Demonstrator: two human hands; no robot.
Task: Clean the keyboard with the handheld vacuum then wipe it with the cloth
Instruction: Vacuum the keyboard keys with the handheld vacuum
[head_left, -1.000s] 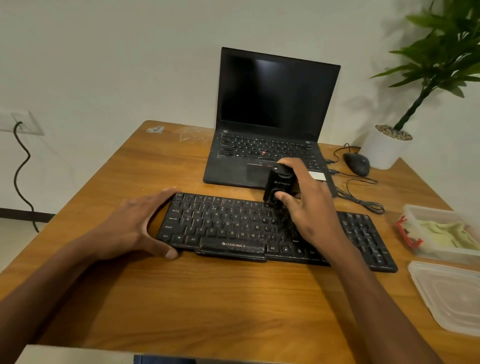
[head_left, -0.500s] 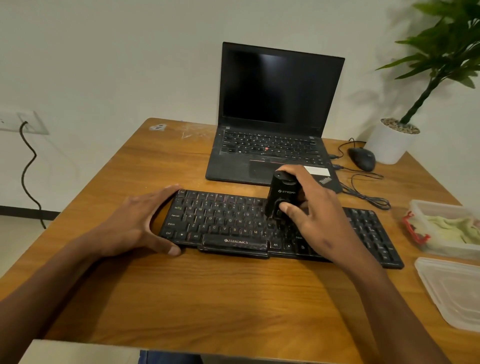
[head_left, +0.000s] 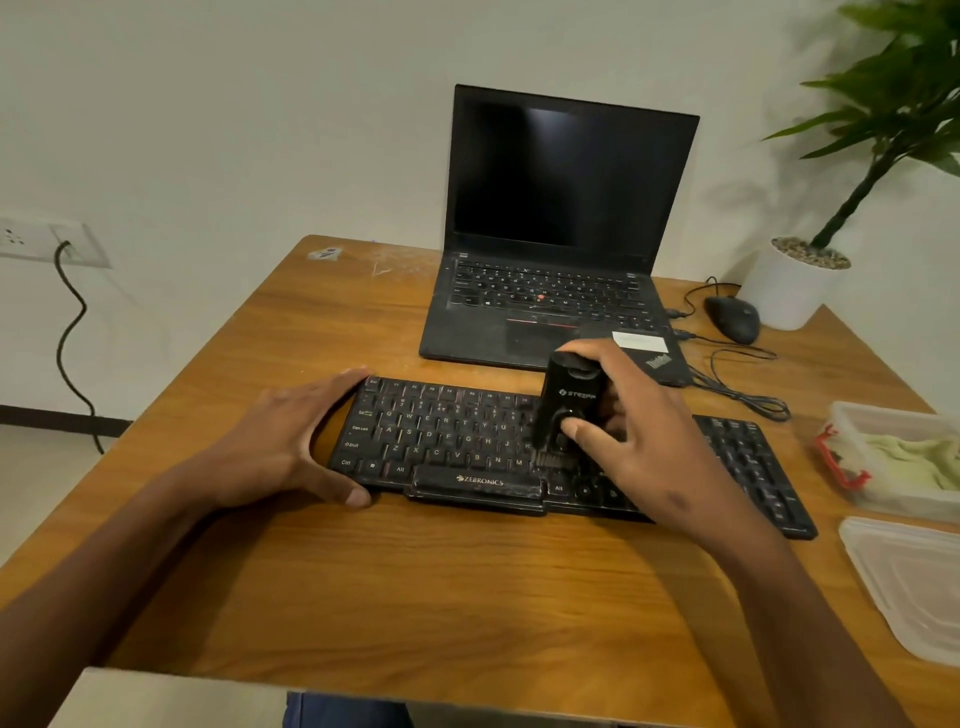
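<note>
A black keyboard (head_left: 452, 441) lies across the middle of the wooden table (head_left: 441, 587). My right hand (head_left: 644, 441) grips a small black handheld vacuum (head_left: 569, 402), held upright with its brush end down on the keys right of centre. My left hand (head_left: 291, 441) clasps the keyboard's left end, thumb at the front edge and fingers at the back corner. A pale green cloth (head_left: 919, 460) lies in a clear plastic box (head_left: 852, 415) at the right edge of the table.
An open black laptop (head_left: 561, 234) stands behind the keyboard. A black mouse (head_left: 732, 318) with a looped cable and a white plant pot (head_left: 789, 291) sit at the back right. A clear lid (head_left: 914, 582) lies at the front right.
My right hand has drawn the vacuum a little toward the keyboard's front rows. My left hand has stayed on the left end. The camera has shifted slightly.
</note>
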